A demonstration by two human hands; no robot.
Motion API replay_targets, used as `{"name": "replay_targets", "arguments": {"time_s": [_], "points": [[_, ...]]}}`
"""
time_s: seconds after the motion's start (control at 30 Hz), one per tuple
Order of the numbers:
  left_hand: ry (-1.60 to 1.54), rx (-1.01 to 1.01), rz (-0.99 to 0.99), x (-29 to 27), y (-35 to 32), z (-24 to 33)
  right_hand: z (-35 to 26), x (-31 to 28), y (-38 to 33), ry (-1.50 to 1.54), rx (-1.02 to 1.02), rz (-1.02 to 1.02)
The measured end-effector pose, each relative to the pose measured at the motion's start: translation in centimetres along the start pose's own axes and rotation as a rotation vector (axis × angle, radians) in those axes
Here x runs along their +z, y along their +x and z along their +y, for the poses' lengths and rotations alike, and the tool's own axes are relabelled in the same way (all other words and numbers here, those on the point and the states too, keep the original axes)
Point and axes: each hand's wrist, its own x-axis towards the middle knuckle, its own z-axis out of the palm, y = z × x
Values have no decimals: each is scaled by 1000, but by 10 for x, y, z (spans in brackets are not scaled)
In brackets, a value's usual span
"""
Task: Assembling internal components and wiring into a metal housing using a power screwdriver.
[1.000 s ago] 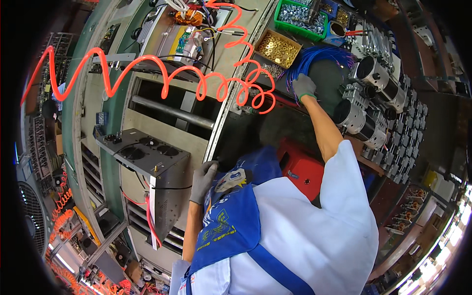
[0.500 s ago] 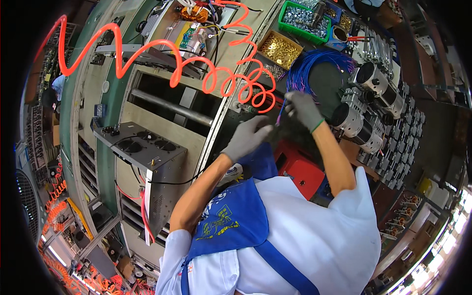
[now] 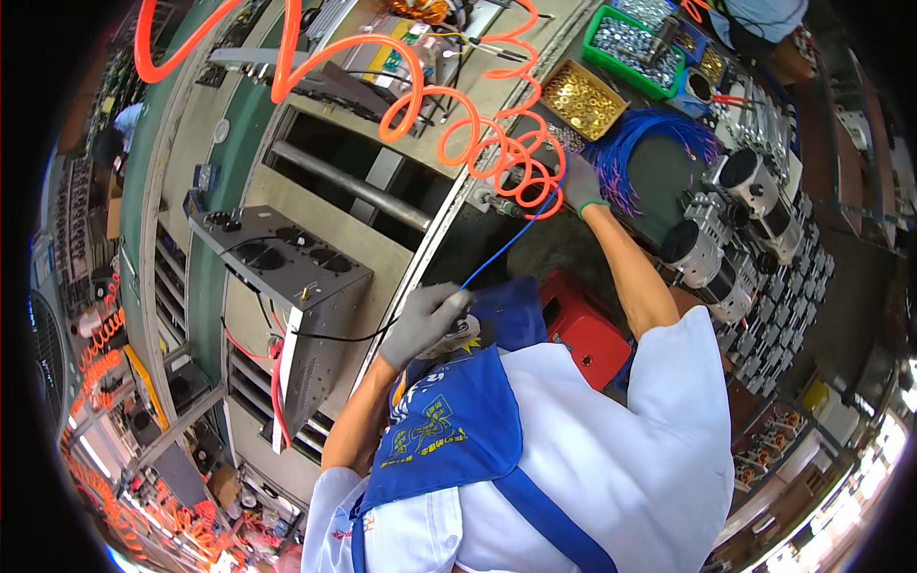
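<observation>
Right now the gloved left hand point(image 3: 427, 323) pinches a blue wire point(image 3: 501, 254), which stretches toward between one and two o'clock, up to the gloved right hand point(image 3: 581, 184). An orange coiled hose point(image 3: 418, 84) crosses the right fingertips, so I cannot tell whether they clasp the wire. From the right hand, a bundle of blue wires point(image 3: 616, 143) lies near two o'clock and brass-coloured rings point(image 3: 583, 98) at twelve. A grey metal case point(image 3: 287, 263) with fans stands at the left hand's ten o'clock.
</observation>
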Motion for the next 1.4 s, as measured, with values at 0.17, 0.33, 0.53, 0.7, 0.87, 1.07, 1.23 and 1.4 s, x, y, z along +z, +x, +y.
{"name": "replay_targets", "arguments": {"time_s": [0.17, 0.33, 0.53, 0.7, 0.87, 1.07, 1.23, 1.4], "points": [[-109, -96, 139, -29, -78, -16, 11, 11, 32, -213, -258, -65], [-173, -138, 366, -36, -154, -28, 14, 30, 29, -143, -313, -47], [-14, -127, 579, -65, -216, -13, -4, 43, 11, -239, -280, -58], [-259, -303, 827, -93, -290, 7, -8, 49, 1, -270, -210, -77], [-278, -269, 1131, -118, -361, -6, -8, 45, -10, -290, -147, -84], [-259, -144, 1481, -138, -411, -35, -3, 47, -23, -287, -62, -67], [-263, -293, 1522, -146, -443, -94, 3, 47, -42, -292, 41, -55], [-270, -383, 1321, -197, -468, -167, -3, 40, -75, -252, 173, 20]]}}
